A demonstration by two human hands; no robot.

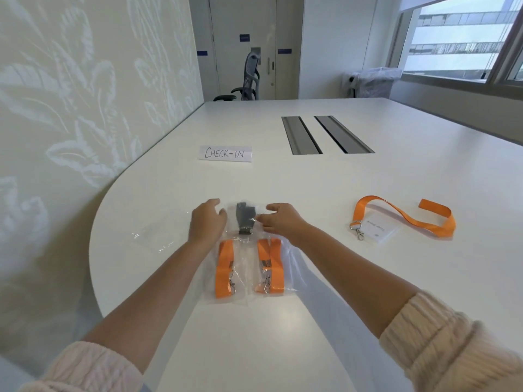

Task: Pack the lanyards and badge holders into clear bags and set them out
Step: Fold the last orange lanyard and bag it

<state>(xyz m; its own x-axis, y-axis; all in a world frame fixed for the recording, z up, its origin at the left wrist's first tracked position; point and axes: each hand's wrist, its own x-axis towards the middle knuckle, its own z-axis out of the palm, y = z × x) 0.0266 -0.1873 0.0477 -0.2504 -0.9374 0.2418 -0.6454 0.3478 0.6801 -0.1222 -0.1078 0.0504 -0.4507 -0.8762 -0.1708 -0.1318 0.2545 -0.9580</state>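
A clear bag (pixel 245 222) with a folded grey lanyard inside lies on the white table (pixel 311 179) in front of me. My left hand (pixel 208 222) rests on its left edge and my right hand (pixel 278 220) touches its right edge, fingers lightly curled. Just nearer to me lie two clear bags, each with a folded orange lanyard: one on the left (pixel 225 268), one on the right (pixel 270 265). An unpacked orange lanyard (pixel 407 217) clipped to a clear badge holder (pixel 377 229) lies to the right. An empty clear bag (pixel 161 232) lies left of my left hand.
A paper sign reading CHECK-IN (pixel 225 153) lies further back. Two grey cable slots (pixel 325 134) are set into the tabletop. A wall runs along the table's left side. An office chair (pixel 249 80) stands beyond the far end.
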